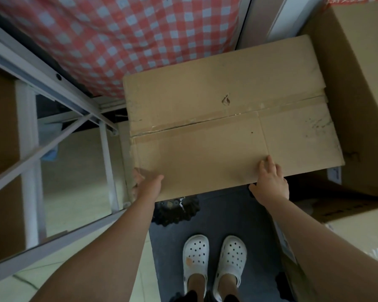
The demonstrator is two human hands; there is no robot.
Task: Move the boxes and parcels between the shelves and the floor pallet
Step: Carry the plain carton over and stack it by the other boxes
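Your left hand (147,182) grips the near left corner of the box (227,127), with the thumb on the top face and the fingers curled round the left side. Your right hand (271,182) pinches the near edge towards the right, with the fingers on top and the thumb under the edge. The box lies flat, taped seam up, in front of your clogs (214,258) and above the dark mat (255,225). You cannot tell whether its far end rests on anything.

Obstructions:
- A white metal rack (52,83) stands to the left, one post just beside the box's left side.
- A red checked cloth (118,40) hangs beyond the far left corner.
- A big carton (358,83) stands close against the right side.
- A second carton (362,227) lies beside your right forearm.
- A black bundle (175,212) sits on the mat below the near edge.
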